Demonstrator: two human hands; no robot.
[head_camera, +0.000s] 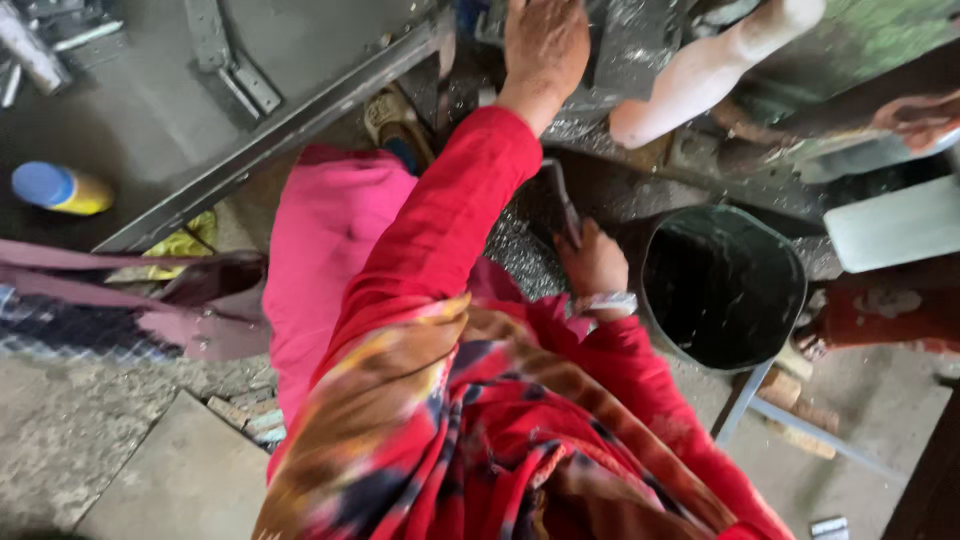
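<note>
Overhead, we saw our left hand (545, 45) reaching to the top centre of the frame, its back toward us and resting on the grey machine bed (620, 60); the fingers ran off the edge, so we could not tell their spread. Lower, at centre right, our right hand (595, 262) closed its fingers around a dark metal tool (562, 200), whose long axis ran nearly upright in the frame, tip toward the top. Just beside it on the right stood a black bucket (722, 285), leaving little room there; an angled steel rail (270, 135) bounded the upper left.
</note>
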